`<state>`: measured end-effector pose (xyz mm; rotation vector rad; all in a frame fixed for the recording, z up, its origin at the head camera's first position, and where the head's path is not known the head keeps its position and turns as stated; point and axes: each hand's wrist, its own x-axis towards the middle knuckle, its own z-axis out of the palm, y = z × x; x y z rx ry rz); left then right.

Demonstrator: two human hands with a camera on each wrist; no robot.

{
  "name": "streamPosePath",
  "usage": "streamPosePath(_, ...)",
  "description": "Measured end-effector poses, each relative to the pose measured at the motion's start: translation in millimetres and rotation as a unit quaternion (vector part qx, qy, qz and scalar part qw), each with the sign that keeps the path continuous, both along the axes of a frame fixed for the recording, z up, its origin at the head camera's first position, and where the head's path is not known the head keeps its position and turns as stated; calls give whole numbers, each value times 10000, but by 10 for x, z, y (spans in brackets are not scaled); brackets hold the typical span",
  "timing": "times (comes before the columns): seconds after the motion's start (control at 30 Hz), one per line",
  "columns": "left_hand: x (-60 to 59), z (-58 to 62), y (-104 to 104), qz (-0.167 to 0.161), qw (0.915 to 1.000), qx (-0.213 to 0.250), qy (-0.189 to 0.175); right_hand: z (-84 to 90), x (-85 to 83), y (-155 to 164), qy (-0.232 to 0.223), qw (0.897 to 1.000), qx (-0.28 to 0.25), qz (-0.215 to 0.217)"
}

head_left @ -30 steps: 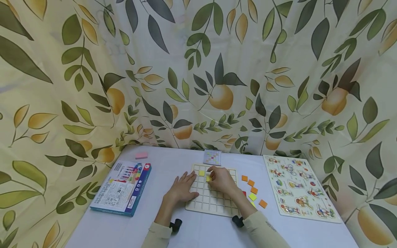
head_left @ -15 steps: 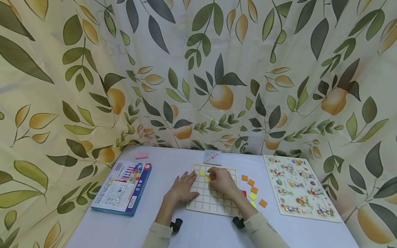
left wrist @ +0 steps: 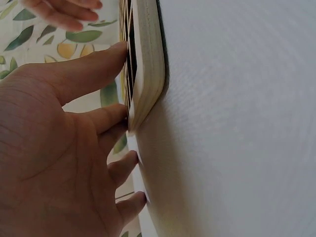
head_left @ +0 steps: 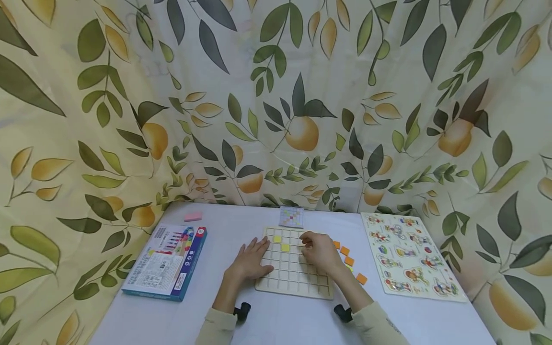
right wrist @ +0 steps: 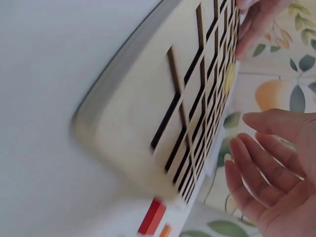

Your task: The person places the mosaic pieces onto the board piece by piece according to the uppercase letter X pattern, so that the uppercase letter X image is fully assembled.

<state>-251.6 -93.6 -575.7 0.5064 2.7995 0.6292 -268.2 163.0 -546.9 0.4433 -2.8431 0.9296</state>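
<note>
Two yellow tiles sit in the grid board mid-counter. The left hand rests flat on the board's edge, fingers released. The right hand hovers empty, fingers relaxed, between placements. Next, likely, comes pinching a loose orange tile beside the board.

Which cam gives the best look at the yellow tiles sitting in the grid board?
Head view: both yellow tiles lie in plain sight in the grid board, between the left hand and right hand. Right wrist shows only a yellow sliver edge-on; left wrist shows the board's edge, no tiles clearly.
</note>
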Motion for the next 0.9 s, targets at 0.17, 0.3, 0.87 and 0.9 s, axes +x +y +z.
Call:
streamPosePath(0.17,-8,-1,-7,7,10000,-29,34,32,56,212,-8,9998,26,-194)
streamPosePath(0.3,-22,-23,-3,-6,10000,-63,17,55,130,376,-156,9990,61,-414)
streamPosePath(0.87,-8,-19,13,2,10000,17,-25,-122,361,872,-789,9934,667,-495)
streamPosePath(0.9,-7,-17,13,7,10000,6,-25,-131,358,879,-789,9936,642,-497)
